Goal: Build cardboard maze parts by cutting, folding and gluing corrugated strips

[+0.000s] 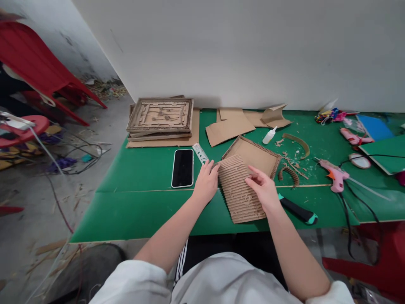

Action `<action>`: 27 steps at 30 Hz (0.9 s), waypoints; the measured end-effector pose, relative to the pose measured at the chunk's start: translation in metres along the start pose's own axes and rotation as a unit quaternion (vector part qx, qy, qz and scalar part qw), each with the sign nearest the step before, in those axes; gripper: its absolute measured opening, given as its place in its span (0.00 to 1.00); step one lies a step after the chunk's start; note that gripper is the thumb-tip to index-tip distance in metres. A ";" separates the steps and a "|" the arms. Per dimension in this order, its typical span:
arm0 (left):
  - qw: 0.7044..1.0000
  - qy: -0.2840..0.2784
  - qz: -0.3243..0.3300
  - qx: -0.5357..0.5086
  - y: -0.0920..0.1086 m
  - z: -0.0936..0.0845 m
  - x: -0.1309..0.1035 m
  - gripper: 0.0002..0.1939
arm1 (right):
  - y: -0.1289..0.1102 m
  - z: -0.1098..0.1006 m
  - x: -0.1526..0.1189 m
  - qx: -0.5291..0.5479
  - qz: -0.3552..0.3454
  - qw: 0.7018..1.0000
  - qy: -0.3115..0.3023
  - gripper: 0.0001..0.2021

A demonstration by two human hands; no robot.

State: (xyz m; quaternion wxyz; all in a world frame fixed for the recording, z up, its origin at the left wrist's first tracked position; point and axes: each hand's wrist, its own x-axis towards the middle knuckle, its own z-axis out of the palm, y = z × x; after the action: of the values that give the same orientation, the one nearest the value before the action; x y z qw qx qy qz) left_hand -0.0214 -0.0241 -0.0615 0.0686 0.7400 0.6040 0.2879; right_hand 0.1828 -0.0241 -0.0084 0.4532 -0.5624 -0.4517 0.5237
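Note:
A corrugated cardboard piece (238,192) with its ridges facing up lies at the table's front edge, overlapping a cardboard tray with raised rims (249,147). My left hand (207,179) is at the piece's upper left edge, fingertips together on it; whether they grip it is unclear. Over the right part of the piece, my right hand (261,185) has thumb and fingers bent close together; anything tiny between them is too small to make out. A white ruler (200,153) lies just beyond my left hand. Right of my right hand rests a black and green cutter (299,209).
A phone (182,168) lies left on the green table (136,211). Behind it are stacked cardboard frames (160,116). Loose cardboard (229,128), a glue bottle (269,135) and scraps lie further back. A pink glue gun (337,174) with cables is at the right.

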 end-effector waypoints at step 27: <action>0.612 -0.058 -0.337 -0.713 0.102 -0.028 -0.013 0.28 | -0.016 -0.011 -0.043 0.228 0.081 0.960 -0.140 0.18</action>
State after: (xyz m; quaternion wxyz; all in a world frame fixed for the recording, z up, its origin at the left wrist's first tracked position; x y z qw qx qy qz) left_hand 0.0503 -0.0704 0.0031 0.7014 0.2171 0.4101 0.5409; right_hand 0.1913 -0.0638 0.0159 0.4581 -0.4001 -0.3318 0.7211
